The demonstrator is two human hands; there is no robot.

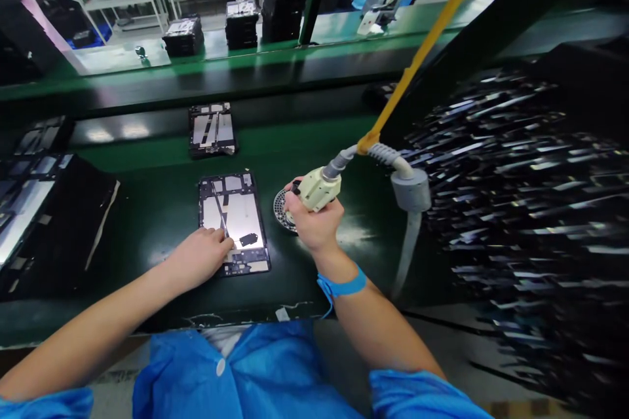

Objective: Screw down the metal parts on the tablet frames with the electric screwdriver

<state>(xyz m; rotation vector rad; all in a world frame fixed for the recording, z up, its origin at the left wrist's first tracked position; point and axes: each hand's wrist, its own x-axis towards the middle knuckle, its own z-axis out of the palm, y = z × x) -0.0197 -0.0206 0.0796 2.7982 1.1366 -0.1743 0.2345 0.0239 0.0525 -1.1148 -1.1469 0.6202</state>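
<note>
An opened tablet body (pixel 243 209) lies on the green bench in front of me, its silvery inside facing up. My left hand (pixel 201 254) rests over its lower left part with curled fingers; what they pinch, if anything, is hidden. A thin dark strip (pixel 219 208) runs from the top of the tablet down to those fingertips. To the right of the tablet, my right hand (pixel 314 219) is wrapped around a cream-coloured corded hand tool (pixel 317 188). Beside its lower end shows a round perforated metal disc (pixel 281 209).
A yellow strap (pixel 417 59) comes down to the tool's grey cable (pixel 410 255). Another tablet body (pixel 212 129) lies farther back. Dark stacks of parts (pixel 63 222) stand at left, and a large pile (pixel 531 209) fills the right. A tape dispenser (pixel 381 3) sits on the far ledge.
</note>
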